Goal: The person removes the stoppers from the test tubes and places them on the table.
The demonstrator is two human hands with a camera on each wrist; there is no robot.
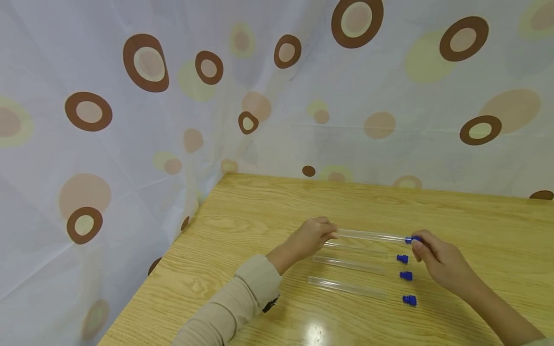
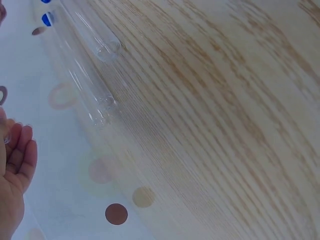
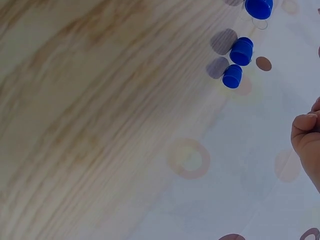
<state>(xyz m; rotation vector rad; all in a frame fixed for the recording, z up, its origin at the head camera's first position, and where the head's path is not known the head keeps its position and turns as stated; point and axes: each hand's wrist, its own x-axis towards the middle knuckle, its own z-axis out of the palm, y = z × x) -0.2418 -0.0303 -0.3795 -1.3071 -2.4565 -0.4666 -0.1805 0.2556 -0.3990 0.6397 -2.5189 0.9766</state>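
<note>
In the head view my left hand (image 1: pixel 308 237) grips the closed end of a clear test tube (image 1: pixel 373 235), held level above the table. At the tube's right end, my right hand (image 1: pixel 442 263) pinches a blue cap (image 1: pixel 414 240) between thumb and fingers. The cap's narrow part sits right at the tube's mouth. Lower down lie three more clear tubes (image 1: pixel 346 287), roughly parallel, each with a loose blue cap (image 1: pixel 407 276) off its right end. Only part of the left hand (image 2: pixel 16 170) and the right hand (image 3: pixel 308 142) appears at the edge of each wrist view.
The wood-grain table (image 1: pixel 242 211) ends at a hanging white sheet (image 1: pixel 277 91) with brown and beige circles, at the back and left. A small black object (image 1: pixel 271 303) shows under the left sleeve (image 1: pixel 242 293).
</note>
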